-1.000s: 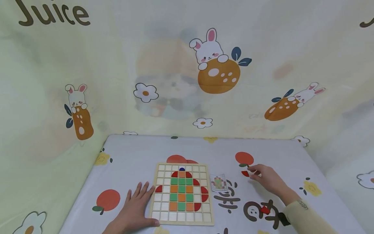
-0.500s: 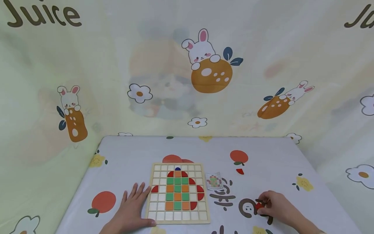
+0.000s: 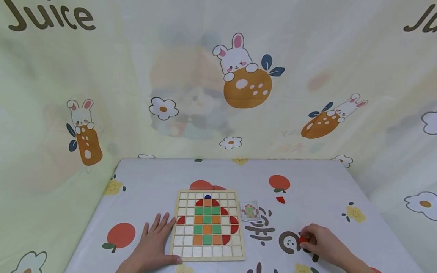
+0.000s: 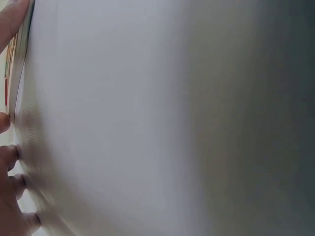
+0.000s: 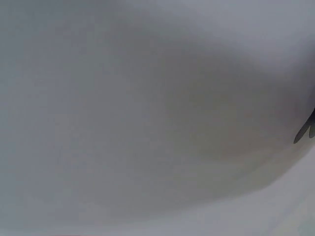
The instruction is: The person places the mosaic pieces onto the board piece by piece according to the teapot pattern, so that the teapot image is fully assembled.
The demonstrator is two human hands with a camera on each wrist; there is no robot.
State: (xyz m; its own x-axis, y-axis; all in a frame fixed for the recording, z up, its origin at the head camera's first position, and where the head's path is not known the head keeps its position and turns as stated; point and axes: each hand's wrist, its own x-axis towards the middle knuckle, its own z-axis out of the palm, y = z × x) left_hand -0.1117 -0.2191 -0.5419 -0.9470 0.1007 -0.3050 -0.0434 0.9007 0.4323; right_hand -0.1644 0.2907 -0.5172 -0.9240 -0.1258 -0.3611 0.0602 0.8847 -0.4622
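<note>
In the head view, a light wooden grid board (image 3: pixel 242 227) lies on the cloth, with green, orange, red and dark blue tiles in some of its squares. My left hand (image 3: pixel 155 242) rests at the board's left side, fingers spread and straight, thumb on the near left corner. The left wrist view shows its fingertips (image 4: pixel 18 184) down on the cloth and the board's edge (image 4: pixel 19 73) beside the thumb. To the right of the board, my right hand (image 3: pixel 322 242) pinches a small red tile (image 3: pixel 302 240) close over the printed lettering, its outline partly hidden by the fingers.
A small pattern card (image 3: pixel 250 211) lies just right of the board. Farther back, a loose red quarter-round tile (image 3: pixel 280 200) lies on the cloth (image 3: pixel 317 197), below a printed fruit. A printed curtain (image 3: pixel 191 148) rises behind the table.
My right hand has left the quarter-round tile and come nearer, taking the other red tile between its fingers. The head view has turned slightly right. My left hand has stayed at the board.
</note>
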